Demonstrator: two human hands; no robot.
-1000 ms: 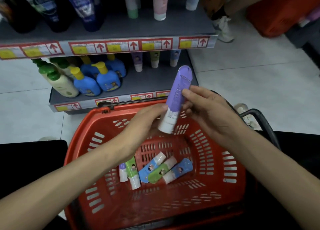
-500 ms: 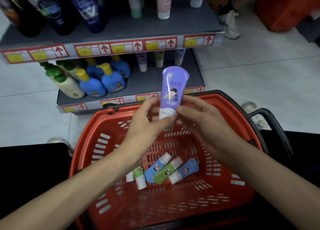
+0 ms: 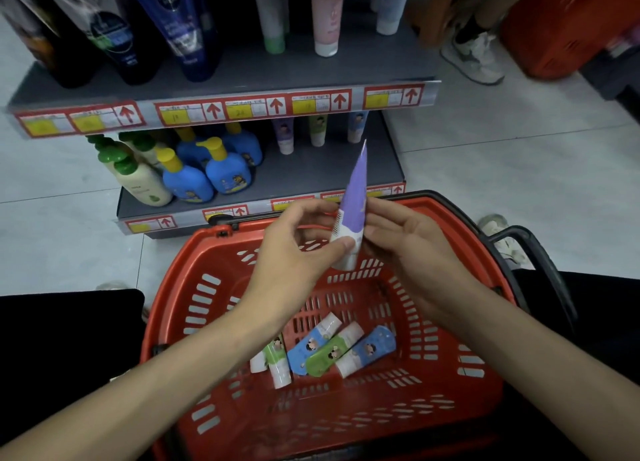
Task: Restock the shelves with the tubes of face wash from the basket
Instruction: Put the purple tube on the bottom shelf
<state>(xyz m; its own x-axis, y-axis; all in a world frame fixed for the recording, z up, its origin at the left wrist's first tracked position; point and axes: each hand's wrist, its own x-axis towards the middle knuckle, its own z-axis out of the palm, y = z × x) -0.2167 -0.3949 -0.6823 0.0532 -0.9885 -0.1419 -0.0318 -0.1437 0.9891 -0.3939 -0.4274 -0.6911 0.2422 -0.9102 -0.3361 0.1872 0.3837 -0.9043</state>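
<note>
A purple tube of face wash point(image 3: 354, 197) stands upright, cap down, over the far rim of the red basket point(image 3: 460, 374). My left hand point(image 3: 294, 252) pinches it near the white cap, and my right hand point(image 3: 412, 252) holds its other side with the fingertips. The tube shows its narrow edge to me. Several tubes lie on the basket floor: a green and white one point(image 3: 277, 358), a blue one point(image 3: 311, 346), a green one point(image 3: 329, 355) and another blue one point(image 3: 369, 351). On the lower shelf point(image 3: 311, 173) three tubes stand at the back: purple point(image 3: 284, 134), green point(image 3: 318, 131), blue point(image 3: 356, 126).
Blue pump bottles point(image 3: 225, 169) and green-capped cream bottles point(image 3: 138, 176) fill the lower shelf's left half. The upper shelf point(image 3: 242, 76) carries tall dark and pastel tubes. Another person's shoe point(image 3: 471, 58) and a second red basket point(image 3: 568, 24) are on the floor at the far right.
The purple tube has turned about its long axis, from showing its printed face to showing its thin edge. Both hands stayed on it above the basket.
</note>
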